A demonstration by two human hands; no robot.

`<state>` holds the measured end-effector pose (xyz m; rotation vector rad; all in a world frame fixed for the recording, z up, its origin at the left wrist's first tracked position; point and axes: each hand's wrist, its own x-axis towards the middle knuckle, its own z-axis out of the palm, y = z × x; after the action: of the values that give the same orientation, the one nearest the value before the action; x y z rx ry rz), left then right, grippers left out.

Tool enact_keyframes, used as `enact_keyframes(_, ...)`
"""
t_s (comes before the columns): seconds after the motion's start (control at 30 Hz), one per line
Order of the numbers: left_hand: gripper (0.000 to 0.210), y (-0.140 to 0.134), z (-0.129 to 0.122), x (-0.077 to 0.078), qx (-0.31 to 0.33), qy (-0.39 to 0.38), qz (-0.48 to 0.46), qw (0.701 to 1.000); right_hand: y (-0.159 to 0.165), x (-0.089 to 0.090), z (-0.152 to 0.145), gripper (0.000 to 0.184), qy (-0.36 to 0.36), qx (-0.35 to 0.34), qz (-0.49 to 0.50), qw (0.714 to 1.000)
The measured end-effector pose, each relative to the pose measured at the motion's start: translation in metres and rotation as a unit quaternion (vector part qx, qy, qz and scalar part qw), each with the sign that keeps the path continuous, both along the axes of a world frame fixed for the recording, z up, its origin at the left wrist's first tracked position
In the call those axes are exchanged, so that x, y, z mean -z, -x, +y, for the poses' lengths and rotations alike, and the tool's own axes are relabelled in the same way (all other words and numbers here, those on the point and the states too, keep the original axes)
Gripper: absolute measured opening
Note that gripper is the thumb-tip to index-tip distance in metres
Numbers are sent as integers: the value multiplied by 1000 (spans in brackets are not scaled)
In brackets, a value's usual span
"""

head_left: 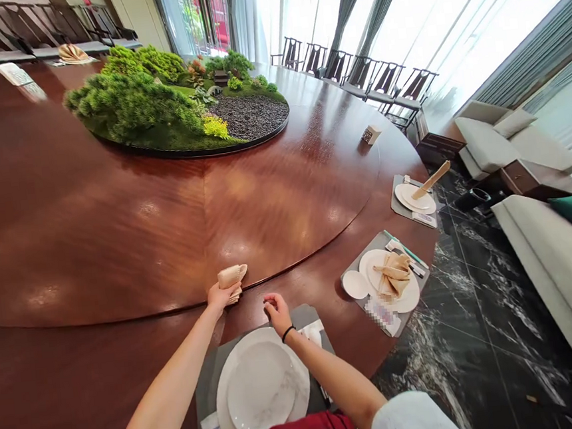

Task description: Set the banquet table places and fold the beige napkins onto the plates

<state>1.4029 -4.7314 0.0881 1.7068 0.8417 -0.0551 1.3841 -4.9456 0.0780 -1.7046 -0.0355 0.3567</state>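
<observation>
My left hand (216,298) is closed around a folded beige cloth (232,276), at the rim of the raised turntable (178,237). Just to its right, my right hand (277,314) hovers over the table with fingers loosely curled; no object shows in it. A dark band circles that wrist. Below my forearms lies a grey placemat (305,316) bearing a large white plate (223,387) with a smaller marbled plate (261,390) on top. A white piece (312,333) sits by the mat's right edge, partly behind my right forearm.
Right of me is a setting with a folded napkin (394,275) on a plate and a small white dish (355,284); another plate (407,198) lies farther along. A miniature garden (157,112) occupies the turntable's centre. A small block (371,134), chairs (358,73) and a sofa (556,277) stand beyond.
</observation>
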Motion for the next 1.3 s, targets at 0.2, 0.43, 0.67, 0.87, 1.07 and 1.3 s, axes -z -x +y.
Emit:
enact_keyframes(0.2, 55, 58, -112, -38, -117, 450, -154, 872, 35, -64, 1, 91, -132, -93, -57, 985)
enact_keyframes(0.43, 37, 122, -154, -81, -172, 587, -156, 775, 74, -106, -17, 75, -120, -44, 6, 992)
enact_keyframes(0.67, 46, 156, -98, -87, 97, 459, -111, 876, 110, -124, -50, 63, -172, -50, 75, 981)
enact_keyframes(0.87, 62, 133, -50, -75, 446, 283, -55, 848, 149, -126, -64, 68, -1, -80, -2, 997)
enact_keyframes(1.07, 30, 107, -39, -41, 647, 97, -32, 756, 184, -101, -42, 60, 247, -57, -18, 967)
enact_keyframes(1.3, 21, 127, -40, 7, 701, -71, -167, 690, 206, -65, -4, 56, 377, -27, -17, 926)
